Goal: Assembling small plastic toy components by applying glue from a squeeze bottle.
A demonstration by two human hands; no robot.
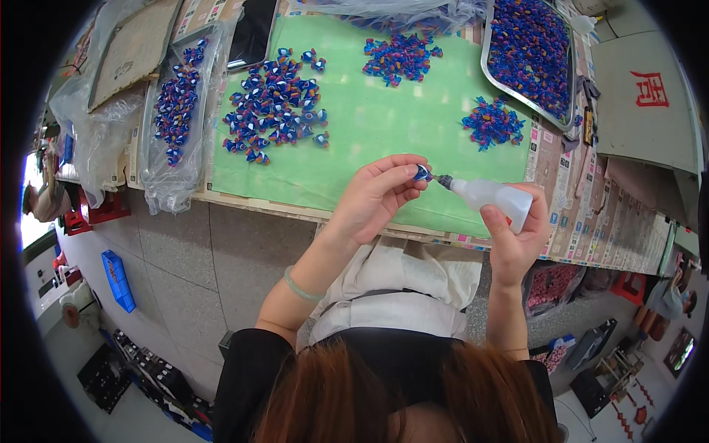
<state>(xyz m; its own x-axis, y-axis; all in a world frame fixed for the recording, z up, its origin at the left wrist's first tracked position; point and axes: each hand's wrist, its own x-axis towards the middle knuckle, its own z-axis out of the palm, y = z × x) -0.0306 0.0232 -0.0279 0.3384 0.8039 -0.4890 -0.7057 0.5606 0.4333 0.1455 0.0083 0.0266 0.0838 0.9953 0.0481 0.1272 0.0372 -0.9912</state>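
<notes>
Between the thumb and fingers of my left hand [380, 193] I pinch a small blue piece [422, 173] with white on it. My right hand [518, 240] grips a white squeeze bottle [491, 198] with a dark narrow tip. The bottle lies tilted, its tip pointing left at the small piece; whether they touch I cannot tell. Both hands are above the near edge of a green mat [354, 140]. On the mat to the left spreads a group of blue, white and orange pieces [273, 111]. Smaller heaps of blue and pink pieces lie at the far middle [399, 59] and right [493, 123].
A metal tray [487, 63] full of small coloured pieces stands at the far right. At the left, a plastic-lined tray [151, 140] holds more pieces beside a dark phone [253, 33]. Clear plastic bags [413, 15] lie along the far edge. A blue crate [118, 280] is on the floor.
</notes>
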